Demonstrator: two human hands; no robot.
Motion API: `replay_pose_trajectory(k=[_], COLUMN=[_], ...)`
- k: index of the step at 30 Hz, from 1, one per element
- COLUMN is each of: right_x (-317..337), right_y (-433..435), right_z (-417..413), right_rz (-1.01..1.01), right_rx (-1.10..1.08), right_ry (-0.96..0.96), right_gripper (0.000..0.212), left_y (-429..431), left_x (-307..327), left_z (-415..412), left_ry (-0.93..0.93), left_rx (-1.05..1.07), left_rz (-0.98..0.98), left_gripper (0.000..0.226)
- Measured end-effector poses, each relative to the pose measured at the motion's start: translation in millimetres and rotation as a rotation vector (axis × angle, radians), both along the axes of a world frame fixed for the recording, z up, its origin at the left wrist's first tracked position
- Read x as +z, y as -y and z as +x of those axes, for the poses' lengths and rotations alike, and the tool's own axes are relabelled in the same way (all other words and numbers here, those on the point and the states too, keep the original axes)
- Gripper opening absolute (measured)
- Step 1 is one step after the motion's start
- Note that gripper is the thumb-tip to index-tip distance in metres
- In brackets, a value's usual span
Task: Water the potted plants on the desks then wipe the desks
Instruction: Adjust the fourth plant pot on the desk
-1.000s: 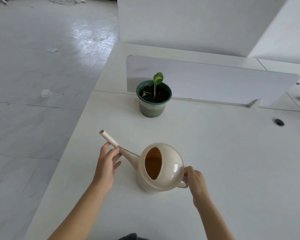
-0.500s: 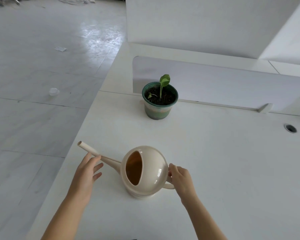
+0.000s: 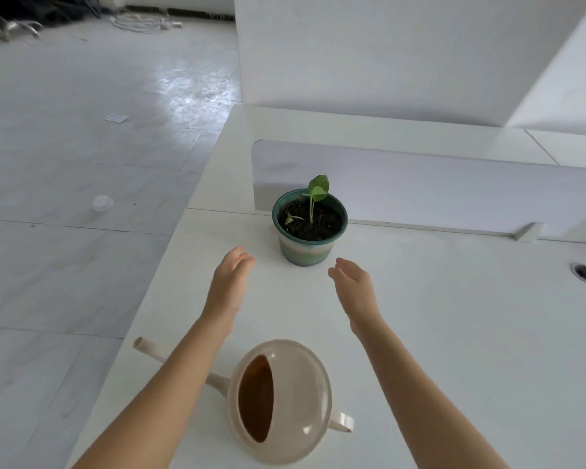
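A green pot (image 3: pixel 307 247) with dark soil and a small green seedling (image 3: pixel 316 191) stands on the white desk (image 3: pixel 454 316), close to the low divider. A cream watering can (image 3: pixel 295 401) rests on the desk near me, spout pointing left, with brown water inside. My left hand (image 3: pixel 229 282) is stretched out to the left of the pot, fingers apart, holding nothing. My right hand (image 3: pixel 354 287) is stretched out to the right of the pot, also empty. Neither hand touches the pot.
A white divider panel (image 3: pixel 437 184) runs behind the pot. A cable hole (image 3: pixel 585 272) sits at the desk's right. The desk's left edge (image 3: pixel 159 289) drops to a tiled floor with a small clear cup (image 3: pixel 102 203) and cables far back.
Both hands have let go of the watering can, which now stands on the desk, and have moved forward to either side of the pot.
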State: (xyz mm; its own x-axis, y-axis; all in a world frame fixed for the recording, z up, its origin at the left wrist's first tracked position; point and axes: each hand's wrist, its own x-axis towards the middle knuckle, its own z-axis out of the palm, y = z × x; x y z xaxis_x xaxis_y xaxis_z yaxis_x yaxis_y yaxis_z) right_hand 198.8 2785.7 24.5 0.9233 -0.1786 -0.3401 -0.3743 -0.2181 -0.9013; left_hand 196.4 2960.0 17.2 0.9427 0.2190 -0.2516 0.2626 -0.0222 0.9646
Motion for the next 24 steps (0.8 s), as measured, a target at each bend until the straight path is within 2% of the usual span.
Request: replay_pose_trajectory(k=[1, 6, 10, 14, 17, 19, 22, 24], right_x=[-2.4, -19.1, -35.2, -47.7, -54.1, -56.0, -50.2, -44.7], right_y=[-1.0, 2.0, 0.6, -8.4, -13.2, -10.9, -0.2, 8.6], right_z=[8.6, 49.2, 74.2, 87.9, 92.5, 98.7, 111.9, 120.4], right_rz=[0.005, 0.052, 0.087, 0.07, 0.126, 0.176, 0.209, 0.188], right_rx=[0.006, -0.073, -0.108, -0.086, -0.082, -0.076, -0.057, -0.029], right_ry=[-0.002, -0.009, 0.043, 0.134, 0.161, 0.174, 0.153, 0.14], right_gripper=[0.047, 0.054, 0.057, 0.064, 0.067, 0.062, 0.03, 0.033], left_y=[3.3, 20.9, 33.8, 39.2, 42.5, 44.2, 46.1, 47.9], left_x=[-3.8, -24.4, -34.1, -47.9, -56.1, -62.6, -67.2, -67.9], left_z=[15.3, 79.3, 115.9, 133.1, 131.2, 126.9, 117.7, 109.1], left_ry=[-0.002, -0.073, -0.026, 0.026, 0.063, 0.072, 0.045, 0.042], left_rx=[-0.006, -0.053, -0.073, -0.104, -0.087, -0.086, -0.117, -0.153], left_rz=[-0.014, -0.172, -0.23, -0.254, -0.266, -0.262, -0.258, -0.25], left_gripper=[0.035, 0.051, 0.04, 0.05, 0.047, 0.058, 0.077, 0.076])
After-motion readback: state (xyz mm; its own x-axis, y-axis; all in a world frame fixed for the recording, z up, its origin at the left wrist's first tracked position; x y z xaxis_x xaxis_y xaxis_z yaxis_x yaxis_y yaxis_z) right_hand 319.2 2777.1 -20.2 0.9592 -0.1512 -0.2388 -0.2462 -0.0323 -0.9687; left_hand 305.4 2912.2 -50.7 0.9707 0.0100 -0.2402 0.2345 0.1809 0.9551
